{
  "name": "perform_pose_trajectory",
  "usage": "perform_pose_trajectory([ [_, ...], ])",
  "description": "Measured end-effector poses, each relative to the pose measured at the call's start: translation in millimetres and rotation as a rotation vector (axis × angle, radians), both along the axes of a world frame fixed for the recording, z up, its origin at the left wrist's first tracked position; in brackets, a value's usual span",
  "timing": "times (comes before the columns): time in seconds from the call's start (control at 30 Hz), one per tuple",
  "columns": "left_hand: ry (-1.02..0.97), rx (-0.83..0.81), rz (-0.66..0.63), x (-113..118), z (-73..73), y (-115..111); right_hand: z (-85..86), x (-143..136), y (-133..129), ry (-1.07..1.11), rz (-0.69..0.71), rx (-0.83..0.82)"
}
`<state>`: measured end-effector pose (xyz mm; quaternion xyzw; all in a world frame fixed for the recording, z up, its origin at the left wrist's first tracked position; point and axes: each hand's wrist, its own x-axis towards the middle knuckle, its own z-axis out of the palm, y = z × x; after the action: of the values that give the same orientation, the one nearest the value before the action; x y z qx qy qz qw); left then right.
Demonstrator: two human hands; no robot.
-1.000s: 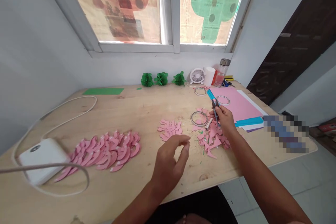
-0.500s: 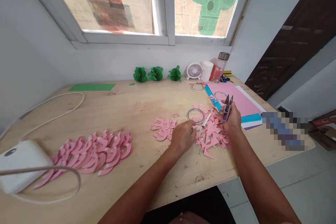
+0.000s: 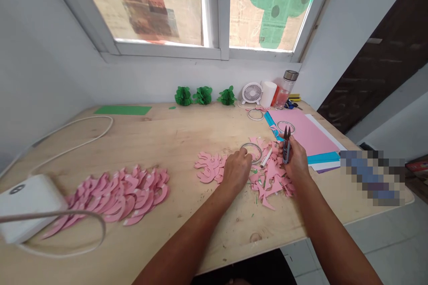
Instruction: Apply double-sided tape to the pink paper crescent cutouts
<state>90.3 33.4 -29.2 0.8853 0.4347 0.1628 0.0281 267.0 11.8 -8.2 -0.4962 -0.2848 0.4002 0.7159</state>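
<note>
My right hand (image 3: 296, 160) is closed round small metal thread snips (image 3: 286, 148), whose blades point up and away from me. My left hand (image 3: 238, 170) has its fingers bent together at the left edge of a metal ring (image 3: 257, 146); what the fingertips hold, if anything, is hidden. Under and between my hands lies a heap of pink paper scraps (image 3: 271, 178) with a white pen (image 3: 266, 158) on it. Left of my left hand is a small pile of curved pink cut-outs (image 3: 209, 170).
A long pile of pink cut-outs (image 3: 143, 196) and a white box-shaped device (image 3: 30, 205) with a cable are at left. Green paper shapes (image 3: 202, 95), a fan (image 3: 252, 93) and a bottle (image 3: 286, 89) stand behind. Pink sheets (image 3: 307, 131) lie at right.
The view has shifted slightly, moving the scene right and down. My left hand has moved up to the ring's edge. The snips' blades have come closer together in my right hand.
</note>
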Motion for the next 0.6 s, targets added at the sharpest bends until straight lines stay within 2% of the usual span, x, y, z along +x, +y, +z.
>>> perform_pose_trajectory([
  [0.13,-0.143,-0.026,-0.028,-1.5,3.2,2.4,1.8,-1.8,-0.6,0.006,0.012,0.021],
  [0.3,-0.437,-0.168,-0.012,-8.0,20.3,-0.1,1.4,-2.8,-2.0,-0.021,0.029,0.045],
  [0.4,-0.550,-0.238,-0.019,-17.3,28.7,-5.4,1.8,-3.8,-3.0,-0.050,0.048,0.042],
  [0.6,-0.652,-0.207,-0.104,-39.7,31.6,-20.4,20.4,-20.7,-6.3,-0.147,0.160,0.044],
])
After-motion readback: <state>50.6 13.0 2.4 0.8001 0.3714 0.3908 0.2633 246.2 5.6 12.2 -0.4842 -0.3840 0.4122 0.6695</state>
